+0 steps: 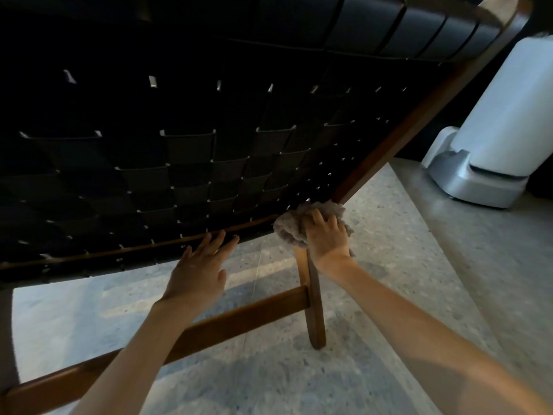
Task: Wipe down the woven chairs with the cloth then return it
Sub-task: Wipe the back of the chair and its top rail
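- Speckled grey terrazzo floor [374, 295] fills the lower part of the view.
- Pale bands of light [269, 274] lie across the floor.
- A white appliance [508, 115] stands on a grey wheeled base [475, 184] at the right.
- The room is dim.

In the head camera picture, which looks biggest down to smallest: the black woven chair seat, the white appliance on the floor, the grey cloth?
1. black woven chair seat, filling most of the view.
2. white appliance, farther off and cut by the picture's edge.
3. grey cloth, bunched and partly hidden under the right hand.
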Motion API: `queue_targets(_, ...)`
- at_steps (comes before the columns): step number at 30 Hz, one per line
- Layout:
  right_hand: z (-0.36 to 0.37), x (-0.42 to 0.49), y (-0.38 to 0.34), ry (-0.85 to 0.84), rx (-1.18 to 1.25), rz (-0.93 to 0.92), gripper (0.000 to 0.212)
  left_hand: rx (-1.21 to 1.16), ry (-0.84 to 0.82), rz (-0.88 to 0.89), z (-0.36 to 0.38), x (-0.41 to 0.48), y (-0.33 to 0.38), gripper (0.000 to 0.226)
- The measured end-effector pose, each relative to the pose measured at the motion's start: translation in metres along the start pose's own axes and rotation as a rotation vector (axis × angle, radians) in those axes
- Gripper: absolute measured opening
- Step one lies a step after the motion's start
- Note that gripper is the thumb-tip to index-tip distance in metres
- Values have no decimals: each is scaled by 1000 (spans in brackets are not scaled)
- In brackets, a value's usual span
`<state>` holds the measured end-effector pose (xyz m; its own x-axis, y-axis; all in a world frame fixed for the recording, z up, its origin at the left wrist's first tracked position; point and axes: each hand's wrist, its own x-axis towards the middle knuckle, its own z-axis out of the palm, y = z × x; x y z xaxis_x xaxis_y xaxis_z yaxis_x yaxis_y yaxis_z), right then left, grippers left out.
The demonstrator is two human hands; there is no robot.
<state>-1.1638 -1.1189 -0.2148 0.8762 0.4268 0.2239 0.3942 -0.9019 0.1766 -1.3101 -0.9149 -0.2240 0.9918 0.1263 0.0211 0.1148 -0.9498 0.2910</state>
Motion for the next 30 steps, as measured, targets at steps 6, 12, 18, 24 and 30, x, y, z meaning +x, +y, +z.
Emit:
queue_targets(6,5,-2,-14,-4,248,30,65,64,14,-60,-3,-16,-6,65)
queue_targets(12,18,-11,-29,-121,351,84,68,6,27,-91,-13,-36,-5,62)
queue_targets(18,0,-60,-47,-32,447,-58,64,-126,134,-54,-19,-76,-21,61)
queue_targets(24,-22,-119,-116,73,550,-273,59,-509,108,-231,-20,-119,-40,56)
queue_targets(30,-33,-147,-193,56,608,-533,71,-1113,270,-443,-22,-159,-65,26)
